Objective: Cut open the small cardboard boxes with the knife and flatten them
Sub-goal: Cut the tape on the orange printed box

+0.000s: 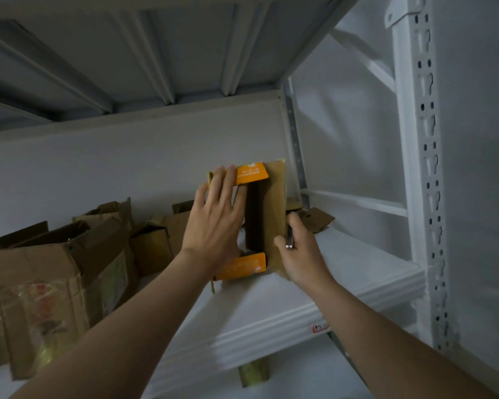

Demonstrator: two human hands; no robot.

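A small cardboard box (267,205) with orange flaps at its top and bottom stands opened on the white shelf (343,269), its dark inside facing me. My left hand (216,220) lies flat with straight fingers against the box's left side and upper orange flap. My right hand (300,249) is curled round a thin dark knife (289,239) at the box's right edge. The blade tip is hidden behind the cardboard.
Several larger worn cardboard boxes (55,283) crowd the shelf's left side. A loose cardboard piece (314,218) lies behind the small box at the right. A perforated white upright (427,197) stands at the right, and a metal shelf (156,53) hangs overhead.
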